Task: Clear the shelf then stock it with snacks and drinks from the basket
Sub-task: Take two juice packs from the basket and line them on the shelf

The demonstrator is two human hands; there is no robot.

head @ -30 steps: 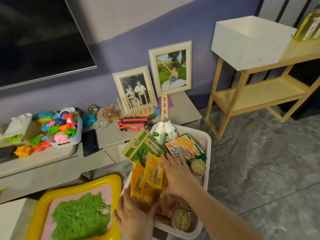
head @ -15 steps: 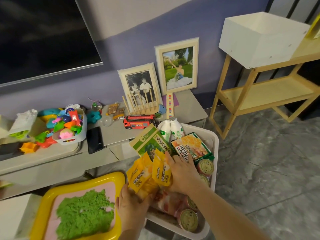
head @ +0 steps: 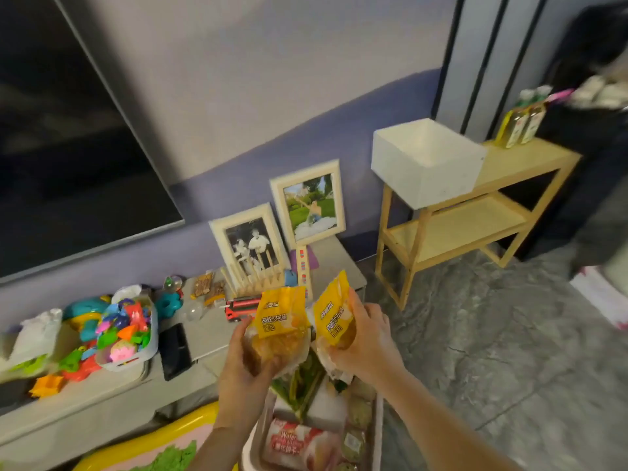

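Grey marbled floor [head: 475, 334] runs under a two-tone wall, pale above and lilac below, with a large dark screen [head: 68, 147] mounted at the left. Along the wall stands a low grey counter [head: 210, 331] crowded with a tub of bright plastic toys [head: 127, 329], a black phone [head: 175, 350], a red toy bus [head: 242, 306] and two framed photographs [head: 307, 203] leaning against the wall. To the right is a light wooden shelf [head: 472, 226]; its top carries a white open box [head: 426, 161] and two bottles of yellow liquid [head: 521, 119], while its lower board is bare. Near the bottom edge sits the white basket [head: 376, 433], with a red-and-white wafer pack [head: 299, 443] and other snacks inside. Above it the left hand [head: 248, 365] grips one yellow bread packet [head: 282, 319] and the right hand [head: 368, 345] grips another yellow packet [head: 333, 317], both lifted clear of the basket and held side by side. A yellow tray of green sand [head: 170, 453] shows at the lower left.
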